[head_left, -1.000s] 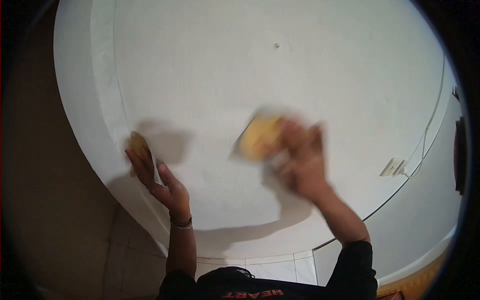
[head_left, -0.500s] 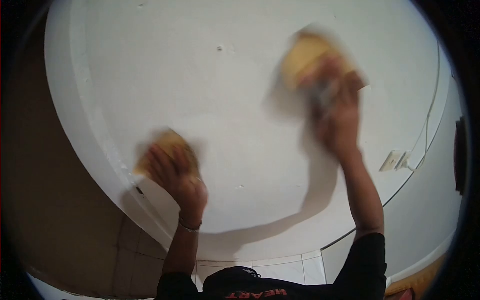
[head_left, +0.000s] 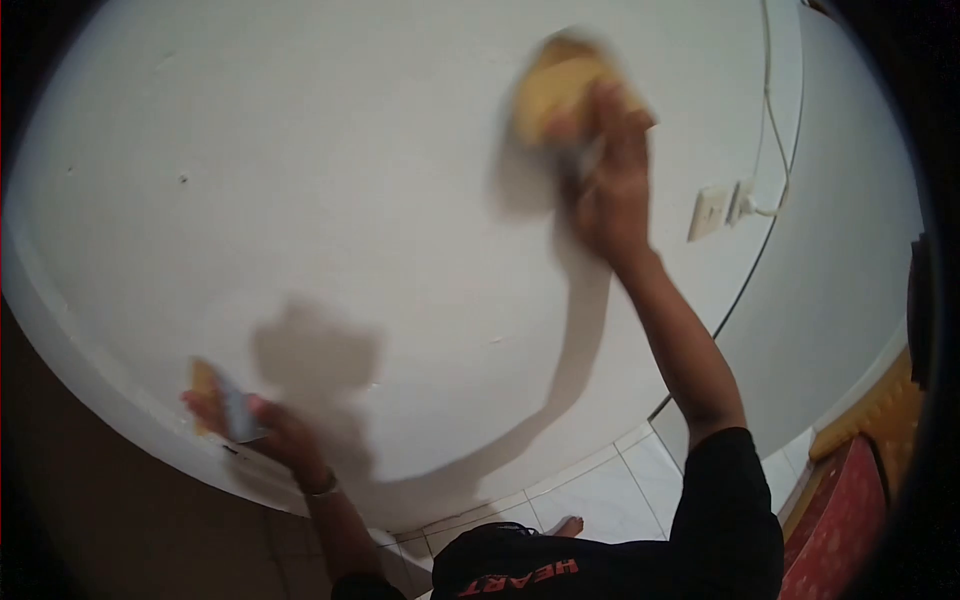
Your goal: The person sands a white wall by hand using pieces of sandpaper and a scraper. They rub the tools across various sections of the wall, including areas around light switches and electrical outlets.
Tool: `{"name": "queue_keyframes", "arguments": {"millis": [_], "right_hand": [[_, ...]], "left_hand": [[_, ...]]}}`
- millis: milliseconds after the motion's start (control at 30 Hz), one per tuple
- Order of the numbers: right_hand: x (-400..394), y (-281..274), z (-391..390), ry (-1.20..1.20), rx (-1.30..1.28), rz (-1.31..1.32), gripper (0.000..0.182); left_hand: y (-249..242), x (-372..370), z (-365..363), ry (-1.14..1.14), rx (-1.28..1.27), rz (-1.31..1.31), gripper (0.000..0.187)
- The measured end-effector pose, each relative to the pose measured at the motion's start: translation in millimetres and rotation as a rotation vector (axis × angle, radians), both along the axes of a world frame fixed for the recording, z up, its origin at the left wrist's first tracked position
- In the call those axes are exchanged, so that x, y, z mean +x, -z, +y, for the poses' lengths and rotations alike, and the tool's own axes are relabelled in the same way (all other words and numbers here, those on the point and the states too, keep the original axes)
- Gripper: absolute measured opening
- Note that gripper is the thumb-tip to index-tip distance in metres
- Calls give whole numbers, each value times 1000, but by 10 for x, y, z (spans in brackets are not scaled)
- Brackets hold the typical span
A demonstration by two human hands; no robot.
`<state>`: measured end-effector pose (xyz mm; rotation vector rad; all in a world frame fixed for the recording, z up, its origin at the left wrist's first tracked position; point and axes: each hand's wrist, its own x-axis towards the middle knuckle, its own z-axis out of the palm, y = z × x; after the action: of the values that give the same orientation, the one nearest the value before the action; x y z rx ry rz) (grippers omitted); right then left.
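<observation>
My right hand (head_left: 612, 195) is raised high against the white wall (head_left: 400, 260), fingers bent over a yellow sheet-like piece (head_left: 558, 92). The piece is blurred; a grey patch shows by the palm. Low on the left, my left hand (head_left: 278, 432) grips a second piece (head_left: 238, 408), yellow on one side and pale grey on the other, with thumb and fingers on opposite sides. This hand is turned side-on, and its shadow falls on the wall to its right. What the pieces are made of cannot be made out.
At the right, a wall socket (head_left: 708, 213) sits beside a plug (head_left: 743, 203) with a white cable (head_left: 768, 120). White floor tiles (head_left: 605, 495) and a bare foot (head_left: 568, 526) show below. Red cushioned furniture (head_left: 838, 520) stands at the lower right.
The view has shifted, bringing the socket leftward. My left hand has turned from palm against the wall to side-on, showing the piece's grey side. My right hand still presses the yellow piece.
</observation>
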<state>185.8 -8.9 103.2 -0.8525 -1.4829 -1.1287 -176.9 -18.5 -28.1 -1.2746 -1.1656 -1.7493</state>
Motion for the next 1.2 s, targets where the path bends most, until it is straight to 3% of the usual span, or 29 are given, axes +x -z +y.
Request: {"name": "queue_keyframes", "arguments": {"millis": [67, 100, 133, 167, 233, 267, 333, 367, 400, 433, 467, 500, 533, 600, 667, 733, 767, 800, 867, 933, 1000, 1067, 1133, 1200], "right_hand": [[415, 83, 69, -126, -83, 355, 36], [217, 225, 59, -262, -48, 659, 41], [120, 611, 160, -142, -87, 630, 46], [2, 958, 153, 112, -111, 265, 49], [-252, 1633, 25, -55, -200, -161, 56], [-281, 1797, -47, -109, -245, -365, 57], [109, 1668, -49, -116, -332, -283, 55], [362, 1480, 19, -80, -225, -140, 52], [680, 1311, 48, 113, -235, -25, 48], [953, 1090, 93, 68, -149, 231, 42], [1100, 936, 114, -265, -156, 623, 42], [1153, 969, 142, -134, -104, 558, 44], [1166, 1022, 189, -4, -56, 492, 47], [766, 1456, 224, 119, -101, 443, 51], [279, 2100, -9, -10, -410, 228, 50], [215, 2487, -100, -117, -382, -66, 52], [367, 2508, -74, -60, -378, 27, 49], [600, 2478, -31, -3, -370, 115, 47], [1014, 2238, 110, 87, -307, 549, 53], [1031, 1822, 19, -172, -182, 861, 58], [676, 2218, 104, -2, -276, 537, 57], [294, 2346, -125, -162, -480, 186, 56], [281, 2141, -58, -142, -374, 123, 55], [427, 1773, 9, -126, -226, 73, 63]], "left_hand": [[-146, -169, -6, -24, -1, -165, 59], [-236, -92, -31, 66, 24, -225, 58], [-295, -7, -60, 156, 49, -285, 57], [-275, 86, -76, 173, 50, -273, 57], [-146, 282, -105, -33, -83, 168, 61], [-114, 301, -100, -9, -90, 181, 61], [-203, 248, -14, 190, 64, 87, 62], [-284, 231, -17, 282, 81, -78, 63], [-355, 182, -50, 366, 92, -243, 64], [-364, 105, -36, 433, -70, -534, 64], [-339, -18, -39, 486, -236, -827, 65], [-178, -63, 139, 369, -78, -595, 60], [-175, 120, 150, 372, -90, -579, 60], [-101, 422, 43, -223, 21, 156, 56], [-156, 431, -23, -223, -30, 189, 53], [-323, 222, -24, -150, 16, 44, 55], [-393, 59, -18, -98, -39, -142, 58], [-563, 119, -139, 240, -310, -716, 58], [-497, 127, -48, -146, 1, -226, 58], [-204, 344, 5, -207, 6, -145, 57], [-103, 458, 14, -264, 25, -70, 57], [-62, 491, 19, -266, 15, 113, 54], [-339, 487, -81, -263, 8, 116, 53], [-554, 280, -61, -90, -23, -81, 54]]}}
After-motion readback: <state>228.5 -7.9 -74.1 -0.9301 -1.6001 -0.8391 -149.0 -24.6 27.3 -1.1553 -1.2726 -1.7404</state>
